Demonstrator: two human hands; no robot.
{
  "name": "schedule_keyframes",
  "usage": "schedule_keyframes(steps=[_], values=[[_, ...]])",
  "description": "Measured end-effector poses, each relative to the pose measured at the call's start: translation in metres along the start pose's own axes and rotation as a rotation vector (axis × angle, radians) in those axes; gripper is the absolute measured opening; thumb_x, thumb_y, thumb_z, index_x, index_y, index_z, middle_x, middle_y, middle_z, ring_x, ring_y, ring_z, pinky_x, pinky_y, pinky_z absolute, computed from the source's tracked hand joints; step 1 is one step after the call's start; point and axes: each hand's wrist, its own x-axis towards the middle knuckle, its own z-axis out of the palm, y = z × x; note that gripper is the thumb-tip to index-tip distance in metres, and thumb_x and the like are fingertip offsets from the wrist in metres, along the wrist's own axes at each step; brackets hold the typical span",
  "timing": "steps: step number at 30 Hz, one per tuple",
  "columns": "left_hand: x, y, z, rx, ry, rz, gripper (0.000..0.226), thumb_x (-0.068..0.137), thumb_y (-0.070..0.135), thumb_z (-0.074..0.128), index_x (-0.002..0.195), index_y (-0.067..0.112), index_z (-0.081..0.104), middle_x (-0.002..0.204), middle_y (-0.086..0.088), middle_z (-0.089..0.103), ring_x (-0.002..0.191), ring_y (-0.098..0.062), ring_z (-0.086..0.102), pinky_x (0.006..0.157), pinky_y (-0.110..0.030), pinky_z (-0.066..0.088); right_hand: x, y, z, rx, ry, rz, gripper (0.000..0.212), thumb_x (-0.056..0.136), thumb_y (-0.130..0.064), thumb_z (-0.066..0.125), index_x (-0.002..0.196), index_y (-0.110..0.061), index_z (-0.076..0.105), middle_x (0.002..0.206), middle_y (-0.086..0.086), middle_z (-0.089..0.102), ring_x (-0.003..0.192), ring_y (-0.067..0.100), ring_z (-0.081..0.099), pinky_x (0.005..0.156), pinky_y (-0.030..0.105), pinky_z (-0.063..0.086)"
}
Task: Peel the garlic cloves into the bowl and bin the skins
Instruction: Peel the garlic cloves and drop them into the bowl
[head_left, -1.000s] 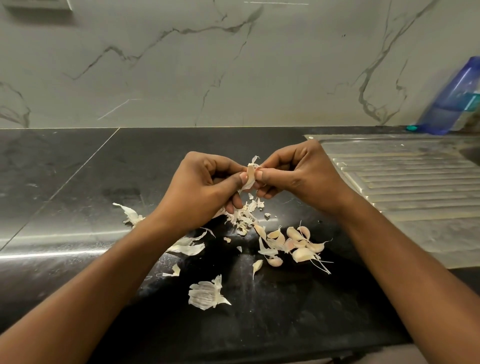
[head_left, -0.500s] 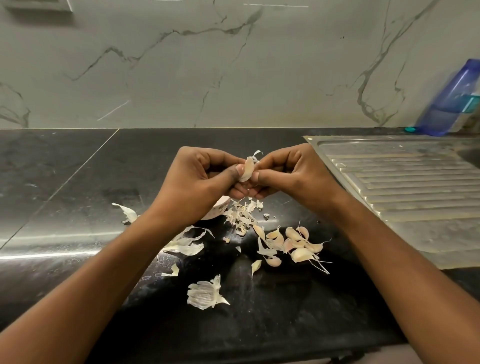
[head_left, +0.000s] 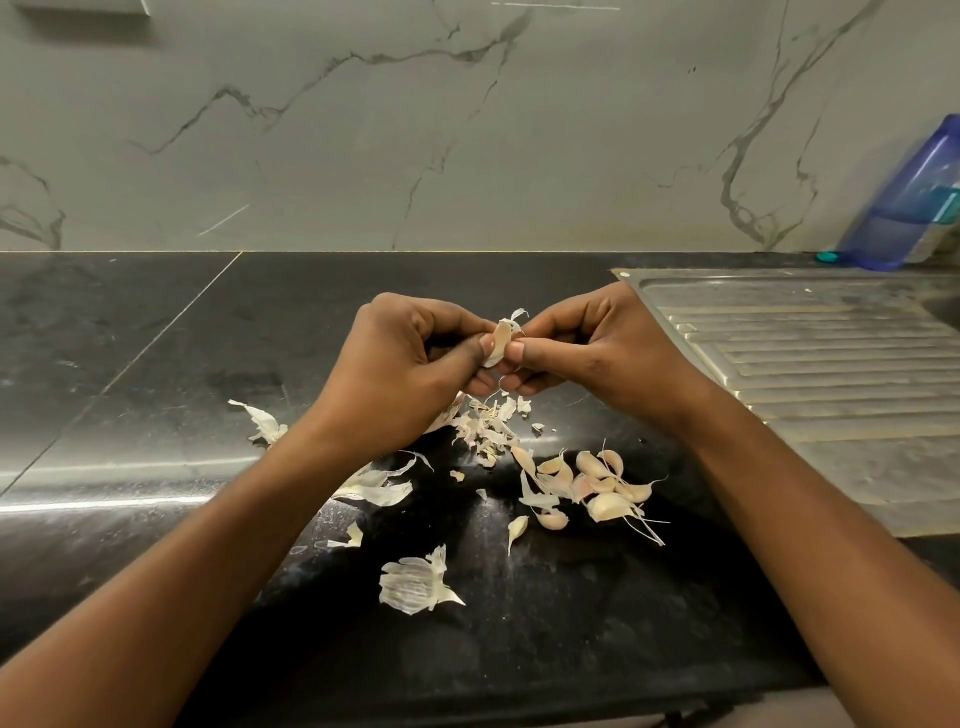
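A single garlic clove (head_left: 500, 344) is held above the black counter between both thumbs, a strip of loose skin curling from its top. My left hand (head_left: 410, 364) pinches it from the left and my right hand (head_left: 587, 353) pinches it from the right, fingers curled. Below them lies a heap of torn skin bits (head_left: 485, 426). Several unpeeled cloves (head_left: 597, 486) lie in a cluster to the right of that heap. Larger skin pieces (head_left: 415, 584) are scattered nearer me. No bowl or bin is in view.
A steel sink drainboard (head_left: 810, 374) fills the counter's right side. A blue plastic bottle (head_left: 909, 202) leans against the marble wall at the far right. The black counter (head_left: 156, 338) stretches left, with one skin scrap (head_left: 265, 422) on it.
Both hands have stayed in place with the clove. The clove has turned slightly between the thumbs and its loose skin tip now curls toward the right.
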Motion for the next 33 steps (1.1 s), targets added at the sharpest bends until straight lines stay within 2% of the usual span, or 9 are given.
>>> schedule_keyframes(steps=[6,10,16,21,30,33], values=[[-0.0019,0.001,0.0038,-0.054,-0.002,0.007,0.016,0.098,0.005,0.07,0.111,0.008,0.079,0.089,-0.003,0.082,0.076,-0.019,0.08,0.073,-0.033,0.066,0.0012,0.0048,0.0056,0.008,0.032,-0.027,0.013,0.096,-0.004,0.074,0.105,0.004,0.079,0.09,0.014,0.081,0.082,0.033,0.08,0.077,0.042,0.068],[-0.0003,0.0006,0.0018,-0.04,0.014,0.017,0.015,0.098,0.006,0.07,0.111,0.009,0.079,0.09,-0.001,0.082,0.076,-0.018,0.08,0.073,-0.033,0.066,0.0018,0.0046,0.0045,0.022,0.025,-0.019,0.015,0.097,-0.004,0.072,0.109,0.004,0.078,0.094,0.014,0.081,0.086,0.033,0.08,0.078,0.038,0.068],[0.0001,0.0024,-0.0016,-0.014,0.005,0.038,0.016,0.099,0.007,0.07,0.112,0.009,0.08,0.092,-0.001,0.082,0.077,-0.017,0.08,0.073,-0.03,0.066,0.0006,0.0033,-0.0002,0.021,-0.003,-0.008,0.02,0.1,-0.008,0.07,0.112,0.005,0.077,0.099,0.015,0.081,0.092,0.035,0.08,0.084,0.049,0.067],[-0.0002,-0.0004,-0.001,-0.027,-0.038,0.008,0.017,0.098,0.007,0.071,0.113,0.006,0.079,0.09,-0.003,0.081,0.077,-0.019,0.08,0.074,-0.034,0.066,0.0006,0.0044,-0.0005,0.007,-0.039,-0.006,0.018,0.099,-0.007,0.069,0.11,0.005,0.078,0.096,0.014,0.082,0.087,0.032,0.08,0.079,0.039,0.068],[-0.0008,0.002,-0.0003,-0.093,-0.053,-0.01,0.016,0.099,0.003,0.069,0.112,0.002,0.078,0.088,-0.009,0.081,0.076,-0.026,0.08,0.074,-0.038,0.067,0.0009,0.0061,0.0031,-0.002,0.006,-0.045,0.014,0.1,-0.001,0.068,0.108,0.004,0.078,0.092,0.015,0.081,0.082,0.032,0.08,0.075,0.038,0.068],[0.0008,0.0036,-0.0032,-0.169,-0.066,-0.048,0.016,0.1,0.002,0.066,0.113,0.0,0.076,0.088,-0.012,0.081,0.076,-0.03,0.079,0.072,-0.033,0.066,0.001,0.0045,0.0031,-0.005,0.035,-0.054,0.014,0.1,-0.002,0.067,0.107,0.005,0.078,0.09,0.014,0.081,0.079,0.03,0.08,0.074,0.04,0.068]])
